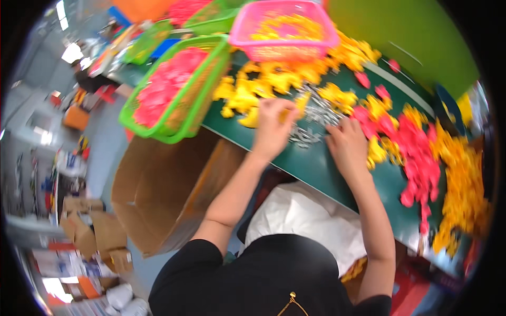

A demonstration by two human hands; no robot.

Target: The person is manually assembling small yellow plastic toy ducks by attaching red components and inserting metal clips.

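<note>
My left hand is closed in a pinch over the near part of the table, on a small yellow plastic piece that shows at its fingertips. A pile of small silver metal parts lies between my two hands on the green tabletop. At the right edge of that pile, my right hand has its fingers bent and drawn together; what they hold, if anything, is too small and blurred to name. Loose yellow pieces are heaped beyond my left hand. Pink-red pieces and more yellow ones spread to the right.
A pink basket with yellow pieces stands at the back. Stacked green baskets with pink-red pieces sit at the table's left edge. Below them is an open cardboard box. A large green surface rises at the far right.
</note>
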